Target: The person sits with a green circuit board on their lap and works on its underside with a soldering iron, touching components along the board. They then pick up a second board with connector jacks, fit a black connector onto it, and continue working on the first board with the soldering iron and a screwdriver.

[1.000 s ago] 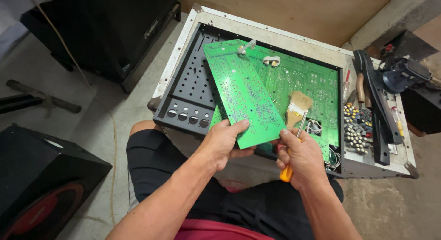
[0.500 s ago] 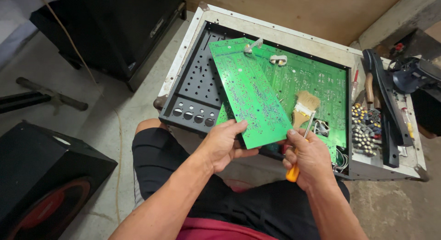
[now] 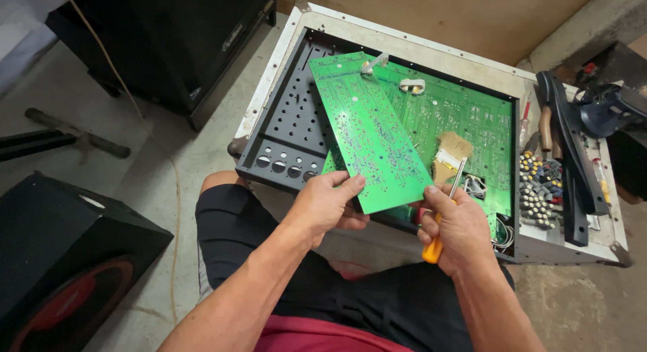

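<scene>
head view — left hand grips the near edge of a loose green circuit board, tilted over the open metal chassis. right hand is clenched on an orange-handled screwdriver and a paintbrush — bristles resting on the mounted board.

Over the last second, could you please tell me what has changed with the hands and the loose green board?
Very little. The view shifts slightly, but the left hand keeps its grip on the near edge of the loose green board, tilted above the open metal chassis. The right hand still holds the orange-handled screwdriver beside the brush. Nothing was picked up or released.
</scene>
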Demonstrator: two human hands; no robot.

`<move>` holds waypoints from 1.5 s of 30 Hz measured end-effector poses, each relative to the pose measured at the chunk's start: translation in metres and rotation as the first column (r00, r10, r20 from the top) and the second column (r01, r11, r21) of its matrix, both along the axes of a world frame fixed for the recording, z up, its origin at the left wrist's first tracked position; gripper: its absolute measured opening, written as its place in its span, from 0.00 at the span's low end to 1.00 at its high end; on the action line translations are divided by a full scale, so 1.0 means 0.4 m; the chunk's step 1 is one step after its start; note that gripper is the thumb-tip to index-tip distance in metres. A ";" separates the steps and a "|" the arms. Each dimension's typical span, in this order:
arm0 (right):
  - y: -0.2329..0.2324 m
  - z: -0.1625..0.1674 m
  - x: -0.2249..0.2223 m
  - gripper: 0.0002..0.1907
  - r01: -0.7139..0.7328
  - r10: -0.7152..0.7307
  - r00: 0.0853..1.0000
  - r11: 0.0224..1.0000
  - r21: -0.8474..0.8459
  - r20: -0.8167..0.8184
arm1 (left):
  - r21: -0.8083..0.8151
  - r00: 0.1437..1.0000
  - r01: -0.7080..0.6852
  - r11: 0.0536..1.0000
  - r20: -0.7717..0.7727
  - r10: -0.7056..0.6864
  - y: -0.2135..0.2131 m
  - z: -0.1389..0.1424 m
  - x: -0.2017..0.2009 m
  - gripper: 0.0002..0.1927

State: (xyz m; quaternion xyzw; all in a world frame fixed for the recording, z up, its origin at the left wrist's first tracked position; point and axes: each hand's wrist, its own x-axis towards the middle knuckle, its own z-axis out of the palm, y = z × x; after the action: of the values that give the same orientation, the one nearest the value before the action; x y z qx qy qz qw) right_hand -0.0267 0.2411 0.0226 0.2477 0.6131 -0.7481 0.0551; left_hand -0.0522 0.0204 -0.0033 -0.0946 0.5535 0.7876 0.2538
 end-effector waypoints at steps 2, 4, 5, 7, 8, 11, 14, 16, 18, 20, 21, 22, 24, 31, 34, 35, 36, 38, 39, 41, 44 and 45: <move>-0.003 -0.002 -0.003 0.08 -0.012 0.012 1.000 1.000 -0.017 -0.004 | -0.015 1.000 -0.009 1.000 -0.005 0.009 -0.003 0.000 -0.002 0.17; -0.002 -0.001 -0.003 0.08 -0.008 0.008 1.000 0.999 -0.036 -0.005 | -0.028 1.000 -0.020 0.999 -0.024 0.019 -0.001 0.004 -0.001 0.17; -0.004 0.001 -0.004 0.07 0.000 0.000 1.000 0.999 -0.048 -0.005 | -0.021 1.000 -0.026 0.999 0.002 0.026 0.001 0.007 0.001 0.19; -0.005 0.005 -0.005 0.07 0.003 -0.004 1.000 0.997 -0.076 -0.012 | -0.006 0.998 -0.036 0.999 0.048 0.036 0.009 0.014 0.009 0.22; -0.006 0.007 -0.003 0.07 -0.001 -0.001 1.000 0.995 -0.095 -0.017 | 0.071 0.994 -0.049 0.996 0.104 0.041 0.017 0.018 0.013 0.23; -0.018 0.011 0.000 0.06 0.014 -0.014 1.000 0.993 -0.121 0.001 | 0.260 0.975 -0.108 0.960 0.214 0.052 0.031 0.024 0.027 0.24; -0.024 0.011 0.003 0.05 0.003 -0.002 1.000 0.990 -0.143 0.011 | 0.359 0.972 -0.171 0.917 0.213 0.098 0.044 0.020 0.027 0.22; -0.022 0.010 0.006 0.06 0.003 -0.001 1.000 0.988 -0.154 0.017 | 0.392 0.966 -0.205 0.897 0.230 0.120 0.050 0.012 0.026 0.21; -0.021 0.006 0.007 0.05 0.014 -0.009 0.999 0.987 -0.163 0.031 | 0.390 0.963 -0.208 0.897 0.242 0.118 0.053 0.005 0.021 0.21; -0.017 0.002 0.009 0.05 0.013 -0.009 1.000 0.985 -0.171 0.022 | 0.384 0.967 -0.192 0.903 0.233 0.107 0.055 0.000 0.020 0.22; -0.017 0.000 0.009 0.05 0.012 -0.009 1.000 0.984 -0.176 0.017 | 0.379 0.972 -0.175 0.909 0.216 0.096 0.054 0.000 0.019 0.22; -0.016 -0.002 0.009 0.05 0.013 -0.010 1.000 0.983 -0.181 0.018 | 0.374 0.976 -0.156 0.914 0.199 0.085 0.053 0.001 0.019 0.23; -0.013 -0.003 0.010 0.05 0.018 -0.014 1.000 0.981 -0.192 0.023 | 0.381 0.968 -0.183 0.906 0.230 0.098 0.054 0.007 0.024 0.24; -0.018 0.000 0.008 0.04 0.032 -0.027 0.999 0.980 -0.197 0.026 | 0.431 0.957 -0.222 0.875 0.270 0.110 0.044 0.033 0.033 0.31; -0.020 -0.001 0.009 0.04 0.034 -0.030 0.999 0.980 -0.194 0.025 | 0.358 0.945 -0.235 0.904 0.302 0.127 0.040 0.030 0.035 0.30; -0.021 -0.002 0.009 0.04 0.037 -0.033 0.999 0.980 -0.193 0.027 | 0.351 0.951 -0.221 0.910 0.286 0.121 0.040 0.027 0.035 0.31; -0.019 -0.003 0.009 0.04 0.040 -0.035 0.999 0.981 -0.192 0.029 | 0.345 0.956 -0.207 0.915 0.269 0.115 0.040 0.025 0.035 0.31; -0.018 -0.004 0.008 0.05 0.031 -0.028 0.999 0.981 -0.193 0.017 | 0.336 0.963 -0.188 0.923 0.248 0.106 0.040 0.021 0.032 0.32; -0.018 -0.004 0.007 0.05 0.025 -0.024 1.000 0.981 -0.194 0.011 | 0.332 0.965 -0.184 0.925 0.242 0.105 0.040 0.020 0.031 0.33; -0.016 -0.003 0.006 0.06 0.017 -0.016 1.000 0.981 -0.196 0.008 | 0.293 0.963 -0.173 0.940 0.250 0.099 0.037 0.019 0.031 0.34; -0.015 0.002 0.008 0.06 0.022 -0.020 1.000 0.980 -0.196 0.011 | 0.206 0.960 -0.150 0.967 0.262 0.093 0.029 0.013 0.037 0.34; -0.017 0.003 0.007 0.06 0.026 -0.024 1.000 0.980 -0.197 0.013 | 0.186 0.964 -0.144 0.972 0.246 0.096 0.025 0.009 0.039 0.34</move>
State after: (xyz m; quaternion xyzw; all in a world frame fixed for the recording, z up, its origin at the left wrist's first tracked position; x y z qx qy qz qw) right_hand -0.0239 0.2341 0.0238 0.2527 0.5325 -0.8045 0.0731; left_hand -0.0367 0.0303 0.0005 -0.1946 0.4297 0.8369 0.2777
